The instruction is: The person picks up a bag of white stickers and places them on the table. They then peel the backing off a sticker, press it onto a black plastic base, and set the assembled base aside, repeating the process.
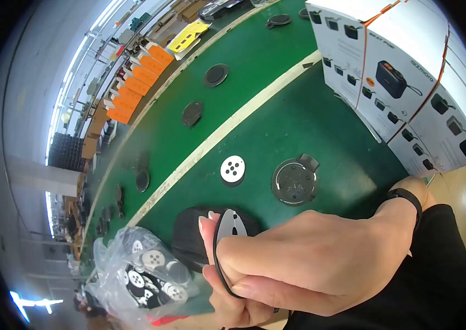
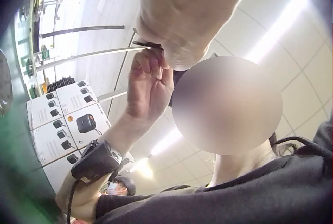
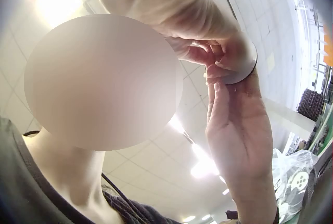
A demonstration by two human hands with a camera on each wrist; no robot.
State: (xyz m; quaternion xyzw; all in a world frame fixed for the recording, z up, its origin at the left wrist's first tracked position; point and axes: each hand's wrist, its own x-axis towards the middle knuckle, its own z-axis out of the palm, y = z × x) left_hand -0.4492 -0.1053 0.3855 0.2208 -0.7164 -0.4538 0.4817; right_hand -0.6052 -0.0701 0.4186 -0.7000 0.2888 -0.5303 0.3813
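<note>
A thin round disc [image 1: 232, 228], dark at the rim with a grey and white face, is tilted nearly on edge between both hands in the head view. My right hand [image 1: 321, 258] pinches its near side between thumb and fingers. The left hand [image 1: 227, 300] grips it from behind, largely hidden by the right. In the right wrist view the disc [image 3: 243, 62] shows a shiny rim against the left hand [image 3: 242, 125]. Beyond the hands lie a white disc with several dark holes [image 1: 233, 169] and a dark round part with a tab [image 1: 294, 181].
A clear plastic bag [image 1: 117, 269] of white and black discs lies at the left, beside a black mesh object [image 1: 186, 234]. White printed boxes [image 1: 392, 71] stand at the right. Dark round parts [image 1: 192, 114] lie beyond the pale strip [image 1: 227, 130]; orange holders [image 1: 139, 82] line the far side.
</note>
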